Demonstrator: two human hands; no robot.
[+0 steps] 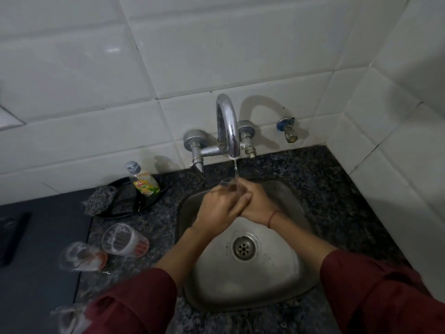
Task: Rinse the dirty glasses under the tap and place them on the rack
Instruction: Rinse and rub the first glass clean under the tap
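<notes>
**A:** Surroundings?
**B:** Steel sink (277, 285) set in a dark speckled counter (337, 184), white tiled wall behind. Tap (228, 126) on the far wall, with a thin stream of water (235, 168) running. Small valve (287, 130) on the wall to its right. Far left of the sink, a soap bottle (143, 180) stands on a black tray (127, 206), with a scrubber (100, 200) at the tray's left edge. Nearer left, three more glasses sit in a line: far glass (124, 239), middle glass (81, 256) and near glass (67, 319). The last is partly behind the left sleeve. All are blurred, so I cannot tell if they are upright or tipped.

**A:** Anything blocking?
**B:** The hands cover most of the glass being rinsed. Only its rim shows.

**A:** Hands?
**B:** Left hand (216, 208) and right hand (257, 206) meet over the far half of the sink. Their fingers are curled round one glass (228, 184), directly under the stream. The fingers overlap, and I cannot tell which ones touch it.

**A:** Arms?
**B:** Both forearms reach in from the near edge and converge in a V above the drain (244, 248). Maroon sleeves, with a red thread (273, 218) on the right wrist.
</notes>
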